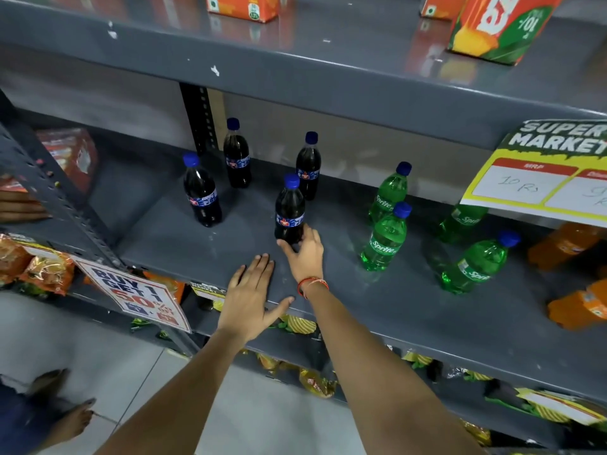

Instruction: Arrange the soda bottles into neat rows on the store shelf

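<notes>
Several dark cola bottles with blue caps stand scattered on the grey shelf [377, 310]. The nearest cola bottle [289, 205] has my right hand [303, 254] around its base, fingers touching it. Others stand at the left [201, 192], back [236, 156] and back middle [308, 165]. My left hand [251, 297] lies flat and open on the shelf's front edge. Green Sprite bottles stand to the right: one behind [389, 192], one in front [384, 241], one at the far right [476, 264], and one partly hidden by a sign [463, 221].
Orange soda bottles [578, 307] lie at the shelf's far right. A price sign [542, 172] hangs from the upper shelf, which holds orange juice cartons [502, 24]. A promo sign [138, 293] hangs at the left post. Snack packets fill the lower shelf [315, 382].
</notes>
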{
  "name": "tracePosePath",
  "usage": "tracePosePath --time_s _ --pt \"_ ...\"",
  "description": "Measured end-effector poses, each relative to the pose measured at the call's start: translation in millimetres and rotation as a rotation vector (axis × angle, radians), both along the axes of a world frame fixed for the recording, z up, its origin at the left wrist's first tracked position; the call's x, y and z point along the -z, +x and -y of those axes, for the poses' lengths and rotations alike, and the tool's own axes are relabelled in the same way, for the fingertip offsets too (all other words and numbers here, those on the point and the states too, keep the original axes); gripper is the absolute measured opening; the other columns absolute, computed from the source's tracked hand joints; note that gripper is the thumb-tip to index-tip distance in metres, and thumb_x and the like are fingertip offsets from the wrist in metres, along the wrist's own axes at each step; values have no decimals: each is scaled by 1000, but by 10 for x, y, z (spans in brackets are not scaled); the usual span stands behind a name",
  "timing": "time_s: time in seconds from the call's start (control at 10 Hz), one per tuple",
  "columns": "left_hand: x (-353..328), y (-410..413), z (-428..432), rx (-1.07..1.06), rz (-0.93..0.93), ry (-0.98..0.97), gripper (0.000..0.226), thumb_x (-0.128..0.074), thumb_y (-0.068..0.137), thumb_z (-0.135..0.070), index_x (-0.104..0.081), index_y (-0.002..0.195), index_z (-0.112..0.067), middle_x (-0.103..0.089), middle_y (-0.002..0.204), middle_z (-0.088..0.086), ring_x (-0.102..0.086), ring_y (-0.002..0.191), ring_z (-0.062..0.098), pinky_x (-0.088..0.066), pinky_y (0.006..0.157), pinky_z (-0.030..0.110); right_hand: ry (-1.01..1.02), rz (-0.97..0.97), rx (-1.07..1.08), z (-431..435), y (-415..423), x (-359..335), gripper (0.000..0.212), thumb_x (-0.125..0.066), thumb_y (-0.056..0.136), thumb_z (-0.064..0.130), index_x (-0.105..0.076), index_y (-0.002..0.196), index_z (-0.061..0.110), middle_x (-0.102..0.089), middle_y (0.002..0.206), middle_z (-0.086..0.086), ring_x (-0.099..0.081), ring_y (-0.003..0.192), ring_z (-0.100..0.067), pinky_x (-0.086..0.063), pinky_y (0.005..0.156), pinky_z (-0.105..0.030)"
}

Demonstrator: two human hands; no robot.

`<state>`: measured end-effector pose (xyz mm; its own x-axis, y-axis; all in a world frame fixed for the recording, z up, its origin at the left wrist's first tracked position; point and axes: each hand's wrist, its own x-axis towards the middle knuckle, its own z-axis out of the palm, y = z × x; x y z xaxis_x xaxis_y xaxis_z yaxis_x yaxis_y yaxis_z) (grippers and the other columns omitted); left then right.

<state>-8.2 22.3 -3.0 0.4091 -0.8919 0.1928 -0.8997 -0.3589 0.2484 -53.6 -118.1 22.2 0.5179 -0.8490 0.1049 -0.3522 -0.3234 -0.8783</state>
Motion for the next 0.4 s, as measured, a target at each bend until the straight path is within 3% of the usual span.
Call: tracePosePath --time_s 0.3,0.4 --pt "-52 94 -26 33 -112 -16 81 -33 82 -64 -44 134 -4 -41 143 12 -33 134 23 -20 109 39 34 26 -1 -42 -111 -55 57 -74 76 19 -48 125 3 -52 119 -18 -53 111 -29 -45 100 -41" --pt "-205 245 12 -10 -259 -36 69 -41 82 -59 -51 130 -11 -51 136 11 -46 125 25 -35 101 38 -26 23 9 -24 -240 -83 47 -70 80 17 -53 121 2 -56 118 -19 -53 112 -31 -44 100 -45"
